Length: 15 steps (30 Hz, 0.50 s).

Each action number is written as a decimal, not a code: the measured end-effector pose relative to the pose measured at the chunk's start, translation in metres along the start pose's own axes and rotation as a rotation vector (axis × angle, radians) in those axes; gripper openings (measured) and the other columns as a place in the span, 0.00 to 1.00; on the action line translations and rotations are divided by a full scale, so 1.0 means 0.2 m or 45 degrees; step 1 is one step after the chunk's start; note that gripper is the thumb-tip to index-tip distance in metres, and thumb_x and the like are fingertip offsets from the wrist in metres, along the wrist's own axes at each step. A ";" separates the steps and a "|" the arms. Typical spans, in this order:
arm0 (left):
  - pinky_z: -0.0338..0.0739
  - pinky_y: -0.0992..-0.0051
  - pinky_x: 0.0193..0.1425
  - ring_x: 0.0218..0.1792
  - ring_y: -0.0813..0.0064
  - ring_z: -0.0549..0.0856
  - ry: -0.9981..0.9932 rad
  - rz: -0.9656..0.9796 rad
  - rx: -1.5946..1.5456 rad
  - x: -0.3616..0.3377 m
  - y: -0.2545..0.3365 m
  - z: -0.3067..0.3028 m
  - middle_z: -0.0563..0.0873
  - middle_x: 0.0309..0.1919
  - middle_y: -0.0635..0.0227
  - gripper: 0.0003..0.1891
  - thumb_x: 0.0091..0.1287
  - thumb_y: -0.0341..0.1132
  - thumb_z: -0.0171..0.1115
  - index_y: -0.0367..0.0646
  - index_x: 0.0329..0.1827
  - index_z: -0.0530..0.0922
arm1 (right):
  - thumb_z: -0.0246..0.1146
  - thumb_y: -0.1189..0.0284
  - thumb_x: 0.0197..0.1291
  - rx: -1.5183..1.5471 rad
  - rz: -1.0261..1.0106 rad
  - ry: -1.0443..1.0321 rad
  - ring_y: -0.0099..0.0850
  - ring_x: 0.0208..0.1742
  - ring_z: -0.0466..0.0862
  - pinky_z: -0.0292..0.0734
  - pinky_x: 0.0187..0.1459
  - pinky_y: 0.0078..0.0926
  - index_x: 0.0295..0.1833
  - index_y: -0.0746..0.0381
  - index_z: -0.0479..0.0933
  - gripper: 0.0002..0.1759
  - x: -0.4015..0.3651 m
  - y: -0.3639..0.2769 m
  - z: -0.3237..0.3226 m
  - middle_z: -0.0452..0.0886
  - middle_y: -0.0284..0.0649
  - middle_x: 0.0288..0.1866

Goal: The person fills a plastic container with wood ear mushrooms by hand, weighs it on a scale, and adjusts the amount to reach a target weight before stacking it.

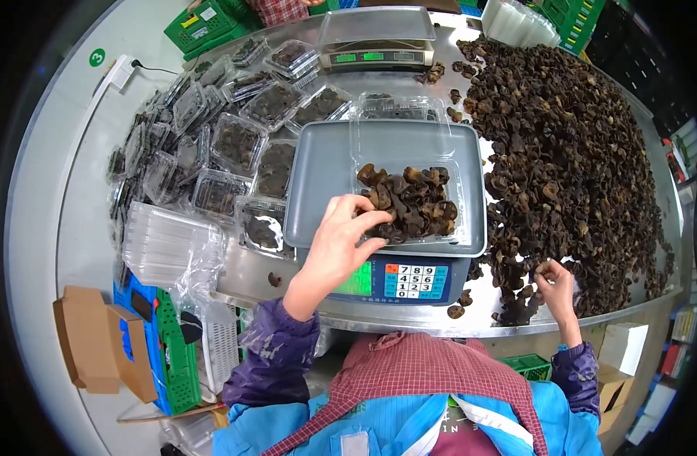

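A clear plastic clamshell box (461,220) lies with its lid up on the grey pan (318,175) of a digital scale (417,281). Dark brown wood ear mushrooms (409,201) fill its base. My left hand (339,237) reaches over the box's left side, fingers curved and apart, the tips touching the mushrooms. Off to the right, my right hand (555,289) is at the near edge of a large loose heap of wood ear mushrooms (568,167). Its fingers are pinched on a wood ear mushroom, which they partly cover.
Filled, closed clamshell boxes (238,144) are piled on the left. Stacked empty lids or trays (170,243) sit at the front left. A second scale (376,38) stands behind. Green crates (211,26) and another person's checkered sleeve (280,11) show at the back.
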State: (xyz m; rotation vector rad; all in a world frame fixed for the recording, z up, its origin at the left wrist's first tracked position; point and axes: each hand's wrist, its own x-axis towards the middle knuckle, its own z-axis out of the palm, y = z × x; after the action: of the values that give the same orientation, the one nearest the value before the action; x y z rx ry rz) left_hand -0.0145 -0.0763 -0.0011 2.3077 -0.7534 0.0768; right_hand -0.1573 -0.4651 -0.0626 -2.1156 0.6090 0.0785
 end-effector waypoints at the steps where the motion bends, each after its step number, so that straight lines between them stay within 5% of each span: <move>1: 0.71 0.67 0.53 0.47 0.62 0.75 -0.034 0.066 0.061 0.01 -0.01 0.01 0.76 0.43 0.65 0.16 0.49 0.29 0.70 0.44 0.43 0.81 | 0.60 0.83 0.53 0.000 -0.001 0.004 0.17 0.23 0.78 0.74 0.24 0.17 0.34 0.67 0.76 0.02 0.01 -0.01 0.01 0.78 0.33 0.25; 4: 0.71 0.67 0.49 0.44 0.63 0.75 0.026 0.114 0.036 0.05 -0.03 0.03 0.77 0.38 0.66 0.12 0.49 0.29 0.70 0.43 0.37 0.81 | 0.60 0.83 0.55 0.023 -0.310 0.040 0.15 0.23 0.76 0.71 0.24 0.14 0.34 0.68 0.75 0.01 0.06 -0.11 0.01 0.78 0.31 0.24; 10: 0.71 0.70 0.42 0.38 0.66 0.77 0.059 0.087 -0.043 0.06 -0.05 0.04 0.79 0.31 0.68 0.06 0.49 0.26 0.67 0.41 0.28 0.78 | 0.62 0.80 0.56 0.445 -0.381 -0.119 0.15 0.27 0.76 0.72 0.27 0.14 0.36 0.66 0.75 0.03 0.10 -0.60 0.13 0.77 0.30 0.29; 15: 0.71 0.68 0.43 0.38 0.63 0.77 0.143 0.128 -0.047 0.06 -0.05 0.05 0.80 0.31 0.66 0.07 0.48 0.25 0.68 0.40 0.27 0.77 | 0.65 0.79 0.51 0.152 -1.200 -0.105 0.32 0.38 0.82 0.78 0.39 0.25 0.37 0.61 0.77 0.07 0.15 -0.98 0.41 0.81 0.38 0.36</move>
State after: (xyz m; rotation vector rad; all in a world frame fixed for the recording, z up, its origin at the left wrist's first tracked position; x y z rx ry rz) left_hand -0.0009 -0.0817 -0.0123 2.2095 -0.8064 0.2338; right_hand -0.0278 -0.3206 0.0297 -2.0672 -0.4535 -0.3837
